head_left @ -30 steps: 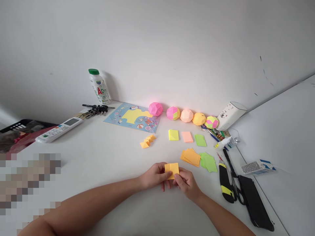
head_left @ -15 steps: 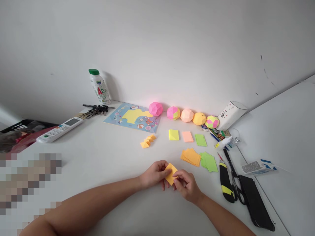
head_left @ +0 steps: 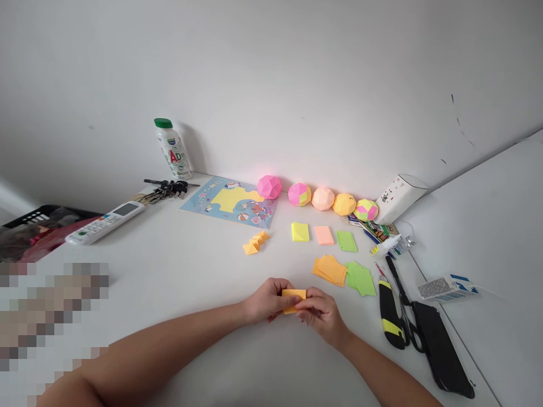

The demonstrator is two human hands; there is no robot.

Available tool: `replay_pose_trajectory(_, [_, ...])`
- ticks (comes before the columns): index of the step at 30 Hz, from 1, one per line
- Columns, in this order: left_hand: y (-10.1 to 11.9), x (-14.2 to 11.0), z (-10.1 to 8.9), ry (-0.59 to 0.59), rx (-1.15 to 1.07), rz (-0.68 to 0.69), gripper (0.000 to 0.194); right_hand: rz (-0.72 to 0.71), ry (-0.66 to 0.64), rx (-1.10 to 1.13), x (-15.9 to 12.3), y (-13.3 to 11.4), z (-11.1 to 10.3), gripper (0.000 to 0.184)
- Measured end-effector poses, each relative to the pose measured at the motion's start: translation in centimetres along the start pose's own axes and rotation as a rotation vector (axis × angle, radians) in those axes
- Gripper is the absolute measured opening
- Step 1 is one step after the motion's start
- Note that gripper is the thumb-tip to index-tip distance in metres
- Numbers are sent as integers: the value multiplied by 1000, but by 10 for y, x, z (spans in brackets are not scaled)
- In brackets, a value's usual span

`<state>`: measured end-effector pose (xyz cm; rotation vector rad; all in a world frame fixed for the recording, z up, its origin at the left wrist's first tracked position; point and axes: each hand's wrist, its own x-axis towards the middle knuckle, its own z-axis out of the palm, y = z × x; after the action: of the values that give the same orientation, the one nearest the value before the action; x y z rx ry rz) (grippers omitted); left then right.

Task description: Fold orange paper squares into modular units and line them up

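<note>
A small folded orange paper is held between both hands, just above the white tabletop. My left hand pinches its left side, thumb across the front. On the right side, my right hand grips the paper with thumb and fingers. The fingers behind the paper are partly hidden. Beyond the hands lie a fanned stack of orange paper squares and a stack of green paper squares. Several folded orange paper pieces sit in a short row farther back.
Paper balls line the wall beside a blue picture card. At right lie a utility knife, scissors, a black case and a glue bottle. A remote control, keys and bottle stand left.
The orange paper has been turned in my hands, from upright to a diamond, and now shows as a narrower, level strip. Both hands keep hold of it in nearly the same spot.
</note>
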<state>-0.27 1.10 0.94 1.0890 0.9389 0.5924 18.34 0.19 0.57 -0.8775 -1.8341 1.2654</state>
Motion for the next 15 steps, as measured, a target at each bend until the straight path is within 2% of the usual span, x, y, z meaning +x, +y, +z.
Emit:
replay_pose_trajectory(6, [-4,0,0,-56,87,54,40,162,33,145,0,1,0,12])
replay_pose_trajectory(10, [-2,-2,0,-107,26,76,42,212,81,221,1,3,0,12])
replay_pose_trajectory(15, [3,-4,0,-163,-75,61,41,272,106,203,3,0,0,17])
